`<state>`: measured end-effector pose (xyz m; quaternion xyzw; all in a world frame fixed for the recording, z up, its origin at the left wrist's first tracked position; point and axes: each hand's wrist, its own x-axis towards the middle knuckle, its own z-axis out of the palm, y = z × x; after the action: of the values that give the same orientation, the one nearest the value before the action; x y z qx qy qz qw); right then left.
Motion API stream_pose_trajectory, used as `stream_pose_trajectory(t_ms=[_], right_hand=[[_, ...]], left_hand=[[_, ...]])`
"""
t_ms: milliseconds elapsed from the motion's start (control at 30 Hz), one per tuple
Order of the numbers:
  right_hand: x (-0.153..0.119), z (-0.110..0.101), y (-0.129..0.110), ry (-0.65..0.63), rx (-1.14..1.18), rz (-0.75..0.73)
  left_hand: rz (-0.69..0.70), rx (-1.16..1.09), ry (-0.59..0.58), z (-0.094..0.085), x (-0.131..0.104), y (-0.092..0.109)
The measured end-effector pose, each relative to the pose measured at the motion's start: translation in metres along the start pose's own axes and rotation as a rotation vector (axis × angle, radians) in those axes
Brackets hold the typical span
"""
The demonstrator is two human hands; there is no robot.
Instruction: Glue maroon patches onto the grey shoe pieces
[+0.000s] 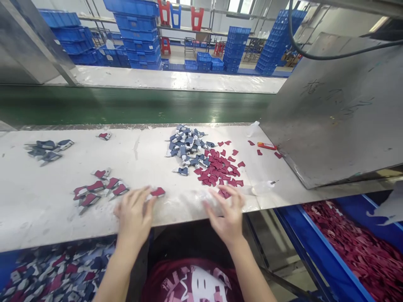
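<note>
At the bench's near edge, the left hand curls with its thumb parted from the index finger, tips just beside a red-topped part; whether they pinch it, I cannot tell. The right hand has thumb and fingers spread, blurred, beside the red pieces, gripping nothing that shows clearly. Past these sit heaped blue parts, probably set central so either hand can reach. More red-topped parts lie left of the left hand, with a blue group farther off, perhaps grouped apart to stop the colours mixing. Below the bench, the right bin holds a mass of red pieces, likely placed on that side to suit the right hand; the left bin holds red and blue parts mixed. Beyond the belt, crates stand stacked, their insides mostly hidden.
</note>
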<state>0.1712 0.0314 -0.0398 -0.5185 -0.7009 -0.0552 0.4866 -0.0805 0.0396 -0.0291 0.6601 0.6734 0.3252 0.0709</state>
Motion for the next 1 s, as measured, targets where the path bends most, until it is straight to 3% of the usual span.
stream_pose_trajectory(t_ms=[100, 167, 367, 500, 600, 733, 800, 1000], right_hand=[[-0.006, -0.020, 0.030, 0.380, -0.327, 0.175], [-0.011, -0.030, 0.047, 0.458, -0.462, 0.284], [-0.020, -0.032, 0.076, 0.112, -0.369, 0.435], [-0.021, -0.028, 0.085, 0.037, -0.322, 0.442], [-0.021, -0.026, 0.080, 0.094, -0.229, 0.415], [-0.021, -0.014, 0.059, 0.415, -0.046, 0.372], [-0.022, -0.006, 0.045, 0.509, 0.018, 0.379], [-0.021, 0.010, 0.014, 0.268, 0.229, 0.370]], left_hand=[[-0.013, 0.295, 0.199, -0.001, 0.018, -0.020], [-0.004, 0.333, 0.227, 0.006, 0.031, -0.021], [0.246, 0.069, -0.102, 0.057, 0.063, 0.020], [0.223, 0.009, -0.141, 0.072, 0.070, 0.035], [0.215, 0.009, -0.159, 0.067, 0.061, 0.034], [0.210, 0.005, -0.202, 0.061, 0.029, 0.036], [0.222, 0.002, -0.211, 0.061, 0.014, 0.041], [0.235, -0.018, -0.228, 0.066, -0.002, 0.048]])
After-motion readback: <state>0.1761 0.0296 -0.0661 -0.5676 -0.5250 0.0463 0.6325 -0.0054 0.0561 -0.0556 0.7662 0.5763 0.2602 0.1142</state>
